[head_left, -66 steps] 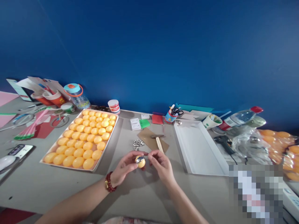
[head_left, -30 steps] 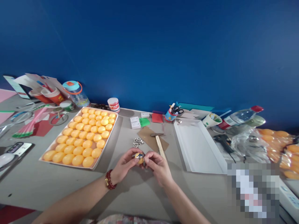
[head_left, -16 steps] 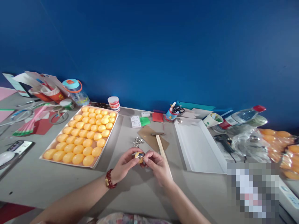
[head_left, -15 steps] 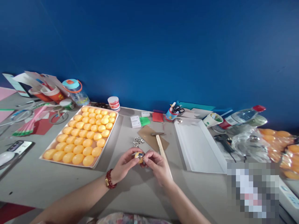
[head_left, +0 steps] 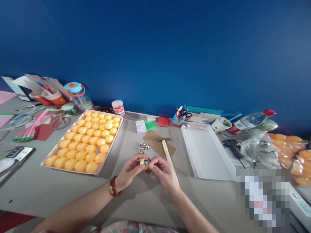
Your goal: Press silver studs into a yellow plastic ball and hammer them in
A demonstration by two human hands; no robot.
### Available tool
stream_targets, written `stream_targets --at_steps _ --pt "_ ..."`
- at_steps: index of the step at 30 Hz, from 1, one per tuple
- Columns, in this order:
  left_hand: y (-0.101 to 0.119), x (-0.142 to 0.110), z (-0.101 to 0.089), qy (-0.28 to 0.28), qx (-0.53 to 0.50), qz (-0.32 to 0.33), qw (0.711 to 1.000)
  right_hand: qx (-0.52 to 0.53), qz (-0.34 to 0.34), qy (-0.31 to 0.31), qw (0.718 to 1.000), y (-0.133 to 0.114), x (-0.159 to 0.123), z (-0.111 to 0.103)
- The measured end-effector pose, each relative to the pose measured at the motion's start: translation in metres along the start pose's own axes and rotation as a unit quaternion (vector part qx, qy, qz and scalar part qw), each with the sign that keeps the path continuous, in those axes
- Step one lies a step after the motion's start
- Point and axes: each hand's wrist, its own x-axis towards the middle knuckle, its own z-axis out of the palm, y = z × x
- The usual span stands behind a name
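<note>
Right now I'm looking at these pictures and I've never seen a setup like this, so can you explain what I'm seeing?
There is no machine here, just a person's two bare hands. The camera is worn on the head and looks forward and down.

The left hand holds a yellow ball with a silvery patch. The right hand has its fingertips at the ball's side; whether they pinch something small, I can't tell.

On the gray desk, a shallow box of orange balls sits to the left. Just beyond the hands are a silvery metal pile and a hammer lying over a brown sheet. A white tray is to the right.
</note>
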Motion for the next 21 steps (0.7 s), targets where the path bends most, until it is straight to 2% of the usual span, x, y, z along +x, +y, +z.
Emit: stream_targets --at_steps 21 --pt "0.0028 0.0013 0.0025 0.019 0.010 -0.001 1.000 -0.037 0.011 0.001 0.999 -0.0045 -0.0006 -0.0009"
